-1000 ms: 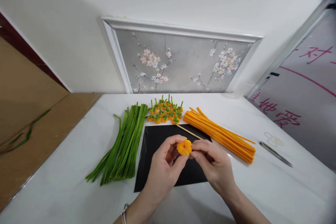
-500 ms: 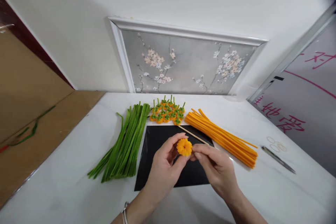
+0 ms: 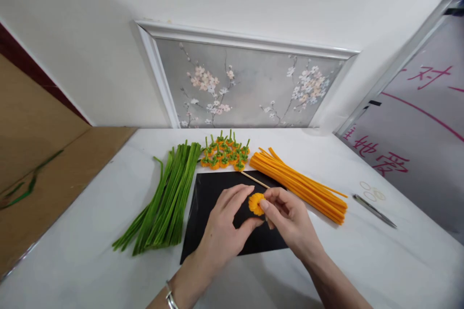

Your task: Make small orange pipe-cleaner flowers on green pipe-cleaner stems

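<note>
A small ribbed orange pumpkin shape (image 3: 256,204) is pinched between the thumb and fingers of my right hand (image 3: 286,215), above the black mat (image 3: 213,203). Thumb and fingers apart, my left hand (image 3: 226,224) curves around its left side without gripping it. Behind the mat stands a group of small orange pumpkins with green stems (image 3: 224,154). To the left lies a bundle of green fuzzy stems (image 3: 168,203), and to the right a bundle of orange fuzzy stems (image 3: 300,181).
A thin wooden stick (image 3: 255,179) lies across the mat's back edge. Tweezers (image 3: 375,211) and several pale rubber bands (image 3: 373,192) are at the right of the white table (image 3: 362,260). Brown cardboard (image 3: 54,178) borders the left side.
My left fingers have opened away from the orange pumpkin shape. My right hand has moved onto it, its thumb now over the front. The view has shifted slightly.
</note>
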`<action>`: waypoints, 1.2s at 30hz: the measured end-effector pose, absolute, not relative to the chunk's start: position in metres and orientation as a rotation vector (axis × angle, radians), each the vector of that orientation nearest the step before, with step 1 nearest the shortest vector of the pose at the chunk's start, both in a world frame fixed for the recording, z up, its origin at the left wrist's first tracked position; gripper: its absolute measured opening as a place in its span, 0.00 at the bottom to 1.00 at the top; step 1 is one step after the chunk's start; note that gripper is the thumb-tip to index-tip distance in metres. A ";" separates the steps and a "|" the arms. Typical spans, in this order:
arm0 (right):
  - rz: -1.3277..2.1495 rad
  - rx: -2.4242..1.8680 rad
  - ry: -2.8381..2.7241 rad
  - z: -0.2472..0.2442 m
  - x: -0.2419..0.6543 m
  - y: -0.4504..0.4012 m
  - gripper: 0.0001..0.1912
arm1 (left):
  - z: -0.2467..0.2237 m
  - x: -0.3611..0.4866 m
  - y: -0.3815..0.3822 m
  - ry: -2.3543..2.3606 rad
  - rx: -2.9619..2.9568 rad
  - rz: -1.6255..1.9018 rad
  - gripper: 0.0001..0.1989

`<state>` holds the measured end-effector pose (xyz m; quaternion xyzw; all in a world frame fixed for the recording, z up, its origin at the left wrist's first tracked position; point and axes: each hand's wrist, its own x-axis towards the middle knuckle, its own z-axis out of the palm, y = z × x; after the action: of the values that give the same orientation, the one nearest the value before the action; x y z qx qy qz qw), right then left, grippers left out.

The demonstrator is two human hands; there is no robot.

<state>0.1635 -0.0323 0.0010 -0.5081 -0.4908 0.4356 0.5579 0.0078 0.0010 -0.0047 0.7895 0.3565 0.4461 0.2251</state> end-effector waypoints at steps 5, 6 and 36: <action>1.050 -1.182 -1.163 0.002 0.164 -0.032 0.18 | -0.008 0.009 -0.001 0.941 2.135 1.258 0.18; 1.073 -1.177 -1.155 0.002 0.164 -0.032 0.18 | -0.009 0.009 -0.001 0.936 2.105 1.244 0.18; 1.066 -1.064 -1.213 0.004 0.163 -0.036 0.11 | 0.011 0.017 -0.009 0.969 1.298 0.978 0.05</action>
<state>0.1628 -0.0358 0.0038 -0.4530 -0.5162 0.4538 0.5677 0.0168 -0.0095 0.0107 0.5564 0.4154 0.4194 0.5848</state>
